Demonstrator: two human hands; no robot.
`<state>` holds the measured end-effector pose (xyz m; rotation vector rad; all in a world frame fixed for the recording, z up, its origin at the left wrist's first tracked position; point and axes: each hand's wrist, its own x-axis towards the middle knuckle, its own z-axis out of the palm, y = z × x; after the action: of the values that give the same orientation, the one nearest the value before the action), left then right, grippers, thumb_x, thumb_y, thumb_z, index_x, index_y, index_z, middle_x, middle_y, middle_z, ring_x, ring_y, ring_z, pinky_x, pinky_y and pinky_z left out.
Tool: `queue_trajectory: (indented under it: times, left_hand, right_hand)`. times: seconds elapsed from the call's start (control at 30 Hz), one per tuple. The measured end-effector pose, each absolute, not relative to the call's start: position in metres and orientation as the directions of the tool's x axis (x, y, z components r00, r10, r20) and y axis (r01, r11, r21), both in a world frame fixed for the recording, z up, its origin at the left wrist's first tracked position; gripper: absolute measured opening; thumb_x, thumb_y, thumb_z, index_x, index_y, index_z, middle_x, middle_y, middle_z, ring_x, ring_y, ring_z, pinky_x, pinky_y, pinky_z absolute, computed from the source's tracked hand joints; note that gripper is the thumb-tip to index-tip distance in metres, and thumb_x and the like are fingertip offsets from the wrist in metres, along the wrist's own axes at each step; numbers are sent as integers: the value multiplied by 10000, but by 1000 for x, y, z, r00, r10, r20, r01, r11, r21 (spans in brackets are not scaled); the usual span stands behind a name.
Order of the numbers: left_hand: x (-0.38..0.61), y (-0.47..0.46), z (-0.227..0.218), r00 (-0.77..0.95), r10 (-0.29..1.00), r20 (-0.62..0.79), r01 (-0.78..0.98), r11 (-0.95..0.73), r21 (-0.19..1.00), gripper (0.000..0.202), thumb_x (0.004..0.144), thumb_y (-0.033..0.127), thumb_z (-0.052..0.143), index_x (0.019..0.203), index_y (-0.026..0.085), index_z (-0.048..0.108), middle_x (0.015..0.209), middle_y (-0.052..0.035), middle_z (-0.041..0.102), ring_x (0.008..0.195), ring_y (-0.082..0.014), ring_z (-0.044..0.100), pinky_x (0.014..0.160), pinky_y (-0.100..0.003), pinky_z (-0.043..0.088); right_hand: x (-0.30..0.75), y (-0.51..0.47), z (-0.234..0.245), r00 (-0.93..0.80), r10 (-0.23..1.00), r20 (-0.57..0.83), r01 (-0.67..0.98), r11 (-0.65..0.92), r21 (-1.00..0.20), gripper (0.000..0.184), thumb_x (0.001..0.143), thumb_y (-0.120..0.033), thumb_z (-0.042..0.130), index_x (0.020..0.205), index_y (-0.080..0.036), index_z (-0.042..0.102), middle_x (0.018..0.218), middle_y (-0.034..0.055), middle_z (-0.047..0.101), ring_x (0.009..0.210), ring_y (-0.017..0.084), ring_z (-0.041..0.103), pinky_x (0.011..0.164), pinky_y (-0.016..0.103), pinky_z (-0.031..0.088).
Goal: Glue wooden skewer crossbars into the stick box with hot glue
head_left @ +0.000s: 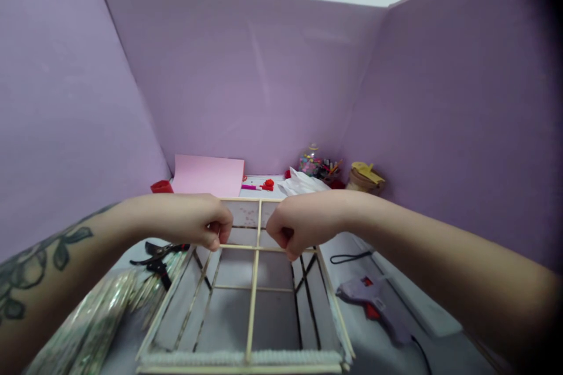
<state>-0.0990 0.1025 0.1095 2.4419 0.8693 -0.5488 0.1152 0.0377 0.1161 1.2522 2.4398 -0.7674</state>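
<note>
- Keep crossbar (241, 247) level, square to ctr stick (253, 299); press evenly both sides, no bowing thin wood.
- With L hand (193, 220) & R hand (314, 220) curled nearly closed, prob. pinching crossbar either side of ctr stick; can't tell how firmly.
- Check alignment before releasing; mind glue gun (373, 304), lower R of frame.
- Find stick framework (197, 370) lower ctr of frame: open, boxy, pale thin rails, darker-looking bars inside, white fuzzy wrap (290, 357) along near edge.

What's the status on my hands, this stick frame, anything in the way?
Left hand, right hand: pinched at crossbar. Stick frame: center stick crossing that bar. Nearby: pruning shears left, glue gun right.
</note>
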Motion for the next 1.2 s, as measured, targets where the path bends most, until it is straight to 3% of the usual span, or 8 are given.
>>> queue_trajectory:
  times: [0.27, 0.77, 0.97, 1.2]
  left_hand:
    - [-98, 103, 111, 701, 486, -522, 686, -660, 307, 203, 673, 191, 568, 853, 224, 657, 749, 0, 622, 654, -147, 526, 528, -219, 345]
    - [-97, 98, 112, 683, 524, -508, 711, -636, 300, 200, 677, 160, 521, 861, 213, 578, 770, -10, 591, 639, -143, 489, 521, -222, 350]
    - [-98, 100, 109, 704, 518, -485, 690, -660, 297, 222, 669, 157, 536, 881, 206, 578, 773, -13, 586, 629, -141, 492, 511, -221, 344]
    - [-91, 99, 114, 680, 498, -538, 682, -698, 216, 117, 720, 198, 592, 823, 201, 537, 707, 25, 566, 606, -128, 495, 505, -233, 317]
  right_hand:
    - [120, 36, 112, -598, 684, -417, 801, 497, -332, 220, 707, -141, 716, 632, -196, 517, 584, -78, 504, 533, 88, 445, 490, 224, 299]
    - [120, 34, 112, -590, 683, -430, 807, 491, -327, 215, 724, -132, 696, 637, -200, 511, 597, -74, 514, 556, 94, 456, 498, 227, 295]
    - [124, 35, 108, -595, 693, -407, 800, 464, -381, 182, 715, -134, 688, 652, -199, 531, 606, -75, 523, 553, 91, 461, 501, 224, 294]
    - [123, 31, 107, -512, 732, -450, 853, 374, -364, 124, 682, -79, 613, 658, -196, 582, 613, -59, 563, 558, 91, 482, 485, 200, 305]
